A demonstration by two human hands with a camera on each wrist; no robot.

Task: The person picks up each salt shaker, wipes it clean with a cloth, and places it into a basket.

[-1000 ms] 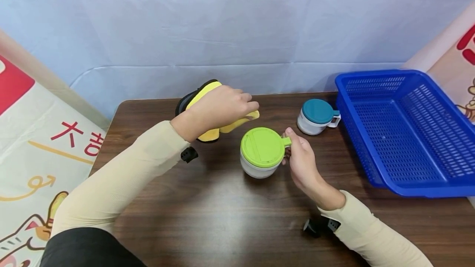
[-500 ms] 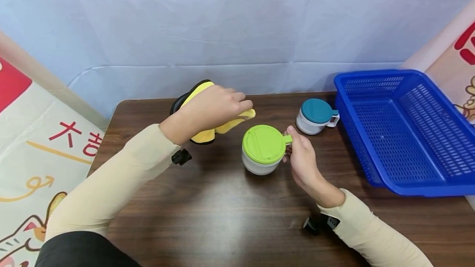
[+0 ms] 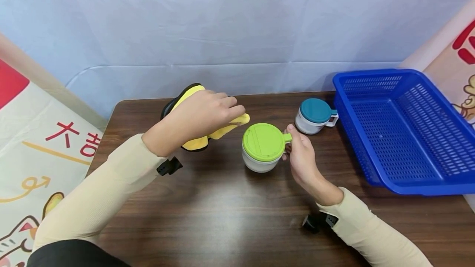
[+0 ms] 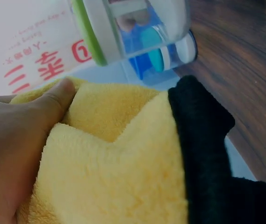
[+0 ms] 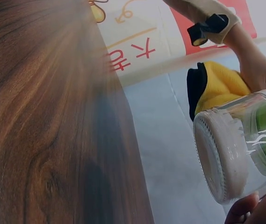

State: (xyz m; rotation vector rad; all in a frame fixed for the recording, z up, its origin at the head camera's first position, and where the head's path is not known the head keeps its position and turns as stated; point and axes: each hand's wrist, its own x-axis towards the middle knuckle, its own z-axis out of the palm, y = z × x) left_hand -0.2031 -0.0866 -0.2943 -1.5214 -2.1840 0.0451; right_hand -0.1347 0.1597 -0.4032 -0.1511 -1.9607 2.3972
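Observation:
My left hand (image 3: 198,114) holds a yellow cloth (image 4: 123,163) with black edging, bunched between thumb and fingers. Part of the cloth is hidden under the hand in the head view. To its right, my right hand (image 3: 302,155) grips the handle of a clear glass seasoning jar (image 5: 226,144) with a light green lid (image 3: 263,142). The jar is off the table, and its ribbed base shows in the right wrist view. Cloth and jar are apart in the head view. Some right-hand fingers are hidden behind the handle.
A second jar with a teal lid (image 3: 315,112) stands behind the right hand. Close on its right is a blue plastic basket (image 3: 430,188). The brown wooden table (image 3: 208,217) meets a pale cloth backdrop (image 3: 222,32) at its far edge.
My left hand and the yellow cloth have moved left and a little nearer me, away from the jar. The green-lidded jar has shifted slightly up in view, still in my right hand.

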